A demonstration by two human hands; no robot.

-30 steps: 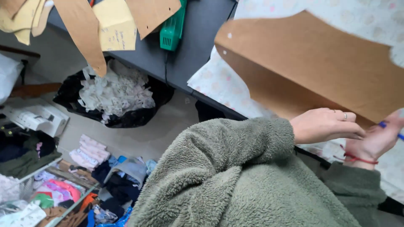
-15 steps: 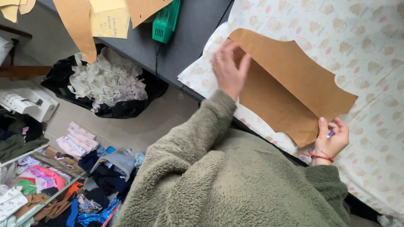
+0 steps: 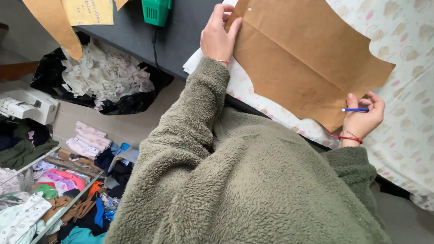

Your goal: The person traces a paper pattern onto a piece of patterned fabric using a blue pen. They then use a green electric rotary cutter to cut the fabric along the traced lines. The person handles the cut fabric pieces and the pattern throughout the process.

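On printed fabric [image 3: 407, 49], left hand [image 3: 218, 36] flat on brown pattern [image 3: 307, 58]; right hand [image 3: 361, 118] grips pen [image 3: 355, 110].

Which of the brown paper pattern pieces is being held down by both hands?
The large creased pattern piece lying on the printed fabric; the left hand and right hand touch it, while the others hang untouched at upper left.

Paper pattern [image 3: 303, 58] lies on printed fabric [image 3: 407, 58] atop table [image 3: 181, 36]; left hand [image 3: 218, 36] at its left edge, right hand [image 3: 361, 118] at its right corner.
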